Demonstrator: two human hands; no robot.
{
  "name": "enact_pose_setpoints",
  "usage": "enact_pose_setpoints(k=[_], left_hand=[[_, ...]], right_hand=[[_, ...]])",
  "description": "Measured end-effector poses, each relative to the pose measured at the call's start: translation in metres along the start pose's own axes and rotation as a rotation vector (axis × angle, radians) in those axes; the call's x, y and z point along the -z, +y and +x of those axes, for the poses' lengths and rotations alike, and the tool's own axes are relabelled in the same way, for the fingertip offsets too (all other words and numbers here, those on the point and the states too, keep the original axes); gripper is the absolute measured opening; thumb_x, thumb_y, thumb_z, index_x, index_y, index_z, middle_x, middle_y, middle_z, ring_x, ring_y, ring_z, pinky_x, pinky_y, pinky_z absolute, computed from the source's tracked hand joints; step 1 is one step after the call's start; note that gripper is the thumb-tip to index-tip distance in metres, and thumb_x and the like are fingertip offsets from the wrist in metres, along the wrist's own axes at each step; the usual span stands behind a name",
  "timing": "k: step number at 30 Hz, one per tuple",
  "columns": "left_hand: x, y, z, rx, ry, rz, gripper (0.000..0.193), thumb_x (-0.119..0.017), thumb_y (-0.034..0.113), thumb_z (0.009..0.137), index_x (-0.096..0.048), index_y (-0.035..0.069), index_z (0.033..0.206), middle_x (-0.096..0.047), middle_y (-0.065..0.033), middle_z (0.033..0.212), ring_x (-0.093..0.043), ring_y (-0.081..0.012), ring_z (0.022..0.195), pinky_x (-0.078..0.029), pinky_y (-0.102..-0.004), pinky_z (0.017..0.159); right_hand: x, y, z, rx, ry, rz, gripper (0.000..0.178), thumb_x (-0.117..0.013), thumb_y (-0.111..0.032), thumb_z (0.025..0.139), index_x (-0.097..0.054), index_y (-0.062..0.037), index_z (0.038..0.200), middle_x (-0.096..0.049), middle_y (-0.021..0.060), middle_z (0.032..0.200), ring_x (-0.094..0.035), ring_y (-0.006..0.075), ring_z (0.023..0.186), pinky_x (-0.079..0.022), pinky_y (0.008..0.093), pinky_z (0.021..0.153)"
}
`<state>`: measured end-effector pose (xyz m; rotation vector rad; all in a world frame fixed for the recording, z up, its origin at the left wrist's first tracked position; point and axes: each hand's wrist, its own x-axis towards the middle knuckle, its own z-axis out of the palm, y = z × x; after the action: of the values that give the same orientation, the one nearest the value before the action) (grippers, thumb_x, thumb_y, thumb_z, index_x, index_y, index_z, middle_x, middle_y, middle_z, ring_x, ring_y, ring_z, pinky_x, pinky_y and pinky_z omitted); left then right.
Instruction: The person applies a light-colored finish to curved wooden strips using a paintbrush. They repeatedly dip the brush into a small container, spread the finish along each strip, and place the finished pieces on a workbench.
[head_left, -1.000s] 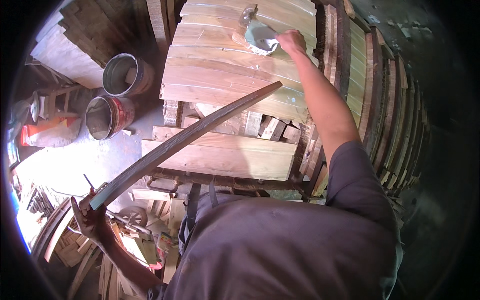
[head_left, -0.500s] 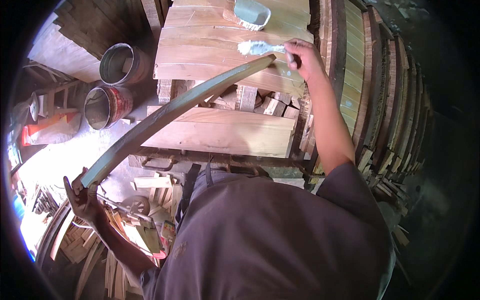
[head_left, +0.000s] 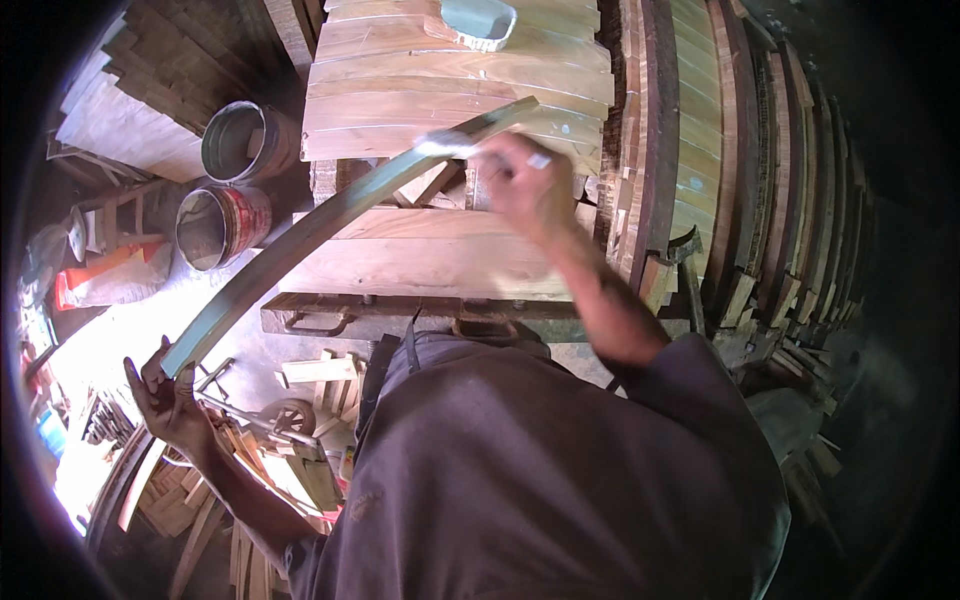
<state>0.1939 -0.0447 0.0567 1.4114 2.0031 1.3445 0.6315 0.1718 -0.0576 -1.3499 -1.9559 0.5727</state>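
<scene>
A long, slightly curved wooden strip [head_left: 300,243] slants across my front, its near end low at left and its far end over the slatted boards. My left hand [head_left: 172,405] grips that near end, with a finger stretched out. Blurred by motion, my right hand [head_left: 530,185] is closed around a brush [head_left: 445,145]. The brush's white-coated bristles are on the strip's upper face, towards the far end. A pale wet-looking film covers parts of that face. On the boards beyond sits a plastic tub [head_left: 480,22] with white stuff on its rim.
Flat wooden boards [head_left: 400,90] lie on a stack before me, with a plank [head_left: 420,265] nearer. Two buckets [head_left: 203,228] stand at left. Upright stacked panels [head_left: 740,180] line the right, with a hammer [head_left: 688,260] there. Wood offcuts [head_left: 195,500] litter the floor at lower left.
My right hand has moved left and nearer, bringing the brush from above the boards down onto the strip. My left hand keeps its grip on the near end.
</scene>
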Motion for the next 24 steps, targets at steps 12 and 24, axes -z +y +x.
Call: enact_pose_setpoints(k=[12,24], left_hand=[[0.002,-0.004,0.000,-0.043,-0.046,-0.016,0.081,-0.071,0.002,0.086,-0.021,-0.007,0.149,-0.063,-0.0193,0.117,-0.055,-0.0363,0.123,-0.057,-0.0434,0.091],[0.005,0.001,0.006,0.024,0.011,-0.047,0.077,-0.070,0.000,0.086,-0.026,-0.004,0.149,-0.065,-0.0170,0.115,-0.059,-0.0333,0.119,-0.043,-0.0499,0.109]], right_hand=[[0.030,0.142,0.039,-0.477,0.104,-0.366,0.011,-0.064,-0.024,0.087,-0.069,-0.0157,0.083,-0.069,0.0115,0.072,-0.068,0.0313,0.070,-0.054,0.0417,0.063],[-0.005,0.009,-0.016,-0.438,0.167,0.678,0.006,-0.061,-0.002,0.092,-0.066,-0.0007,0.096,-0.064,0.0063,0.073,-0.058,0.0138,0.061,-0.044,0.0267,0.052]])
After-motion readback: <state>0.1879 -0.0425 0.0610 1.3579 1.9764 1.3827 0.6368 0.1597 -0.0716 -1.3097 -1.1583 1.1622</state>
